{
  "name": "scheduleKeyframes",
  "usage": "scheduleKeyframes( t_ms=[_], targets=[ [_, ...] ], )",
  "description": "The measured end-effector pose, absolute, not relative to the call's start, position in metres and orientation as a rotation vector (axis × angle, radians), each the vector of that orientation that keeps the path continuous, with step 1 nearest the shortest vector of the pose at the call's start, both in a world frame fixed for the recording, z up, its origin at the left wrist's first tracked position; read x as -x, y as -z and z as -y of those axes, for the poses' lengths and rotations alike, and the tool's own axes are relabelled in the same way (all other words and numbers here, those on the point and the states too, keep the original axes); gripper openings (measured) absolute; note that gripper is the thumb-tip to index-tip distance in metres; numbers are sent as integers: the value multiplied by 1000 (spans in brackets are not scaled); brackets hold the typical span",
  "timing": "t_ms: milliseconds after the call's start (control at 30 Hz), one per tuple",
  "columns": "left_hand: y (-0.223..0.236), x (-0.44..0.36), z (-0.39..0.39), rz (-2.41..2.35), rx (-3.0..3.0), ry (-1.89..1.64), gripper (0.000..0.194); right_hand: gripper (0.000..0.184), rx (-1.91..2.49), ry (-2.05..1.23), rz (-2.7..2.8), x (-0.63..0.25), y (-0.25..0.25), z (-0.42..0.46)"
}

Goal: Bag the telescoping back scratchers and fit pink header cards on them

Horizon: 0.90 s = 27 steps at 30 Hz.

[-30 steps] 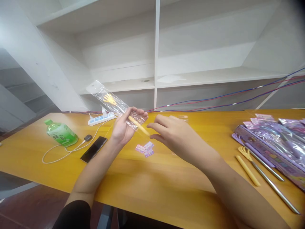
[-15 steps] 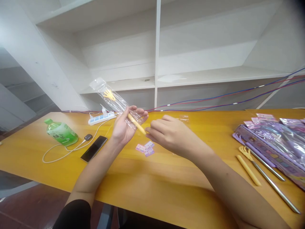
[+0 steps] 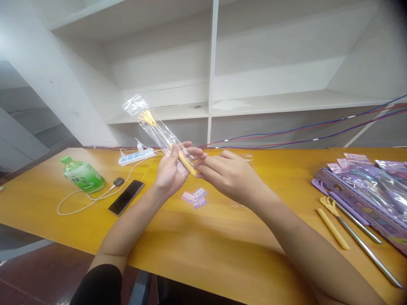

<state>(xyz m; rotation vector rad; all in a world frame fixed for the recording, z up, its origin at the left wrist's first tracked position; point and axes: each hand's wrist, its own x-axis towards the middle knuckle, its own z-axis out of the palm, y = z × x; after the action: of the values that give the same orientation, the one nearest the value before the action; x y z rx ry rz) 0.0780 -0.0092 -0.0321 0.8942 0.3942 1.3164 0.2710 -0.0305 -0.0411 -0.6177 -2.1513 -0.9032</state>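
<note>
A back scratcher [image 3: 187, 163] with a yellow handle and a yellow hand-shaped head lies slanted inside a clear plastic bag [image 3: 135, 104]. My left hand [image 3: 170, 171] holds both from below, thumb across the handle and palm up. At the handle's lower end, my right hand [image 3: 227, 176] has its fingers drawn together, touching the end or the bag's edge; which one they pinch is hidden. Beneath the hands, several small pink and purple cards [image 3: 199, 203] rest on the table [image 3: 190, 245].
On the right lie an unbagged yellow-headed back scratcher [image 3: 359, 237], a loose yellow handle [image 3: 332, 228] and a purple box [image 3: 365, 203] heaped with bagged items. Leftward are a phone [image 3: 126, 197], a green bottle [image 3: 84, 174], a cable and a power strip [image 3: 136, 156]. Shelves stand behind.
My right hand has moved left to the handle's end, its fingers closing together. The bagged back scratcher and my left hand have shifted slightly right, and the scratcher has tilted more upright.
</note>
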Motion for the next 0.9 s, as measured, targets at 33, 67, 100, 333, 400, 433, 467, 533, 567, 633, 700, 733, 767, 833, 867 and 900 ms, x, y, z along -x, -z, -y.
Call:
scheduleKeyframes(
  t_ms=[33,67,100,333,400,433,467,533,567,633,700,733,767,833,867,900],
  targets=[
    [32,-78,9,-403,-890,-1316,34,19,618,909,2142,-270,42,30],
    [32,-78,9,-409,-891,-1313,34,19,616,909,2135,-269,42,29],
    [31,-77,9,-413,-897,-1307,33,18,609,900,2133,-269,42,29],
    [22,-73,13,-447,-891,-1293,35,34,472,644,2287,-280,35,29],
    [21,-73,13,-466,-876,-1288,36,19,492,674,2280,-283,33,31],
    [21,-73,12,-472,-876,-1288,35,16,510,689,2269,-283,33,32],
    [22,-73,11,-478,-877,-1290,35,19,529,694,2260,-283,33,33],
    [25,-73,8,-487,-886,-1296,32,22,542,671,2248,-281,33,36],
    [26,-73,6,-490,-894,-1297,29,21,529,646,2241,-280,33,37],
    [31,-73,2,-492,-920,-1288,23,19,485,587,2213,-279,33,36],
    [35,-72,-1,-481,-964,-1258,20,16,452,513,2178,-278,33,34],
    [37,-72,-2,-474,-990,-1235,21,14,448,471,2164,-277,33,33],
    [39,-71,-4,-465,-1018,-1210,22,13,453,426,2157,-278,33,31],
    [42,-71,-5,-448,-1074,-1158,28,13,480,322,2155,-278,33,29],
    [43,-71,-6,-440,-1101,-1137,30,13,504,261,2160,-279,33,29],
    [43,-71,-7,-433,-1126,-1121,33,14,538,196,2165,-279,33,28]
  ],
)
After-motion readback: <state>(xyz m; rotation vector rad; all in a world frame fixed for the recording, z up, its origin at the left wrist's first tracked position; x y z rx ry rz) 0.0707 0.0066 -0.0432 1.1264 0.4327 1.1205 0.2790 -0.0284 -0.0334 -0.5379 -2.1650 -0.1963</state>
